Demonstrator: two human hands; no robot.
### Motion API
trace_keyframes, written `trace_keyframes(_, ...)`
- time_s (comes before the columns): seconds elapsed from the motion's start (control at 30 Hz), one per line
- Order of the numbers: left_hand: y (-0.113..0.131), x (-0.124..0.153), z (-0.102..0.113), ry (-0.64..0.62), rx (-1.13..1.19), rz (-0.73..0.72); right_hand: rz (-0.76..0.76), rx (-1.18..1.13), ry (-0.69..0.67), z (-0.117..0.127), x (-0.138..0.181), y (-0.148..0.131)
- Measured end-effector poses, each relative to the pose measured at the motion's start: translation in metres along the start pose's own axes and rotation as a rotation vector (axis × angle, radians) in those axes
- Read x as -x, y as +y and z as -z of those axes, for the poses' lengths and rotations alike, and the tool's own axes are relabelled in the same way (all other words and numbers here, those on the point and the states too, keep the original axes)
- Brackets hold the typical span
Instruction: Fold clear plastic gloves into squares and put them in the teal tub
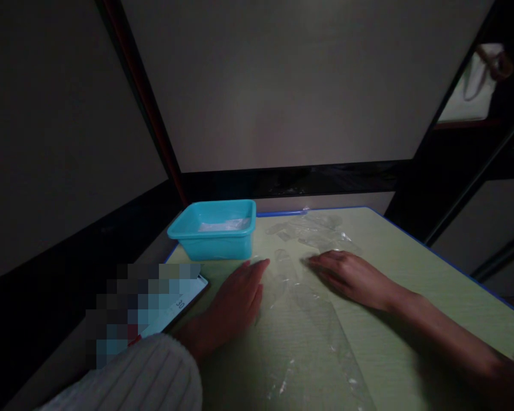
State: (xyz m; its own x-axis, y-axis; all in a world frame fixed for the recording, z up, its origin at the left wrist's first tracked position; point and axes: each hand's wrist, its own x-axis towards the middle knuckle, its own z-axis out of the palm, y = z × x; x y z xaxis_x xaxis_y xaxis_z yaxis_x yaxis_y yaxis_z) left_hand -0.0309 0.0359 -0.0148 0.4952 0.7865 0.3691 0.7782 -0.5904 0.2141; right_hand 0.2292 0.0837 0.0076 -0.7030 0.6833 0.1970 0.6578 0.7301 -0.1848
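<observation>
My left hand (235,302) lies flat on the green table (432,291), fingers stretched out and together, just in front of a turquoise tub (214,229). My right hand (351,277) also rests flat, palm down, fingers pointing left. Between and under the two hands lies a clear plastic sheet (321,325), hard to make out in the dim light. More crumpled clear plastic (312,231) sits beyond the right hand. Neither hand grips anything.
The turquoise tub holds something pale and clear inside. A phone (175,311) with a lit screen lies at the table's left edge, partly blurred. Dark frame bars and pale wall panels rise behind the table. The scene is dim.
</observation>
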Motion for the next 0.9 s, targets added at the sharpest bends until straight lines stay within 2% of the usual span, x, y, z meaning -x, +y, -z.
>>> trace_keyframes(0.13, 0.007, 0.000, 0.005, -0.173, 0.116, -0.114, 0.004, -0.050, 0.026, -0.004, -0.001, -0.005)
trace_keyframes(0.27, 0.016, 0.001, 0.007, -0.361, 0.112, -0.176, 0.046, -0.118, 0.002, -0.009, -0.003, -0.016)
trace_keyframes(0.37, 0.018, 0.001, 0.007, -0.434, 0.112, -0.195, 0.073, -0.121, -0.027, -0.010, -0.005, -0.022)
trace_keyframes(0.57, 0.013, 0.000, 0.006, -0.426, 0.167, -0.202, 0.075, -0.158, 0.002, -0.008, -0.004, -0.020)
trace_keyframes(0.67, 0.010, 0.003, 0.007, -0.426, 0.273, -0.176, 0.154, -0.228, 0.009, -0.007, -0.002, -0.019)
trace_keyframes(0.77, 0.007, 0.005, 0.006, -0.305, 0.485, -0.038, 0.250, -0.322, 0.013, -0.006, -0.001, -0.020)
trace_keyframes(0.9, 0.005, 0.004, -0.003, -0.087, 0.829, 0.105, 0.206, -0.399, -0.028, -0.006, -0.001, -0.026)
